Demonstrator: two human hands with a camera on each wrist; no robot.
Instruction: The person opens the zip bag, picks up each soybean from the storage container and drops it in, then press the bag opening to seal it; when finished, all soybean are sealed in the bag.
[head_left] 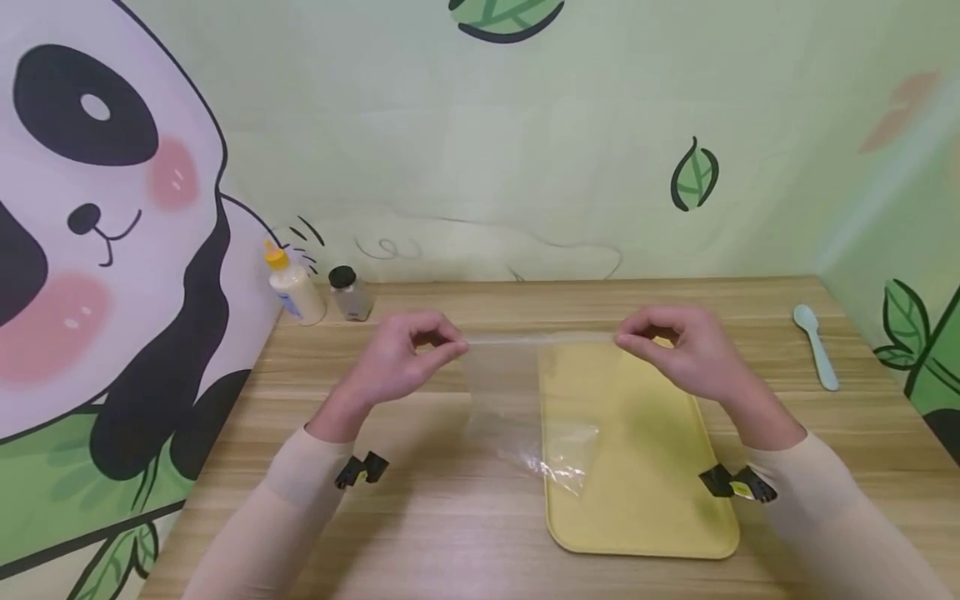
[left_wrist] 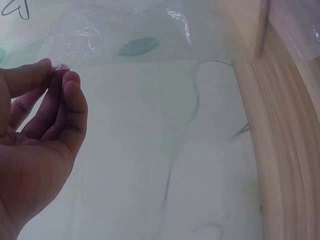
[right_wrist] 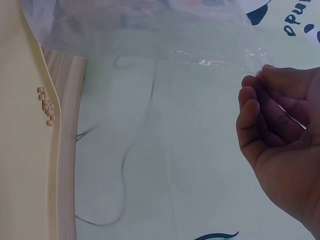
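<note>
A clear plastic bag (head_left: 506, 400) hangs stretched between the two hands, its lower end creased and shiny. My left hand (head_left: 401, 354) pinches one top corner between thumb and fingertips. At the opposite top corner my right hand (head_left: 686, 350) pinches the bag the same way. Behind and below the bag lies a yellow tray (head_left: 637, 508), partly seen through the film. In the right wrist view, a small cluster of tan pieces (right_wrist: 46, 106) lies on the tray near its edge; the head view does not show them.
At the back left of the wooden table (head_left: 450, 517) stand a bottle with a yellow cap (head_left: 300, 296) and a small jar with a black lid (head_left: 351, 296). A pale blue spoon (head_left: 817, 350) lies at the right. A painted wall (head_left: 562, 167) rises behind.
</note>
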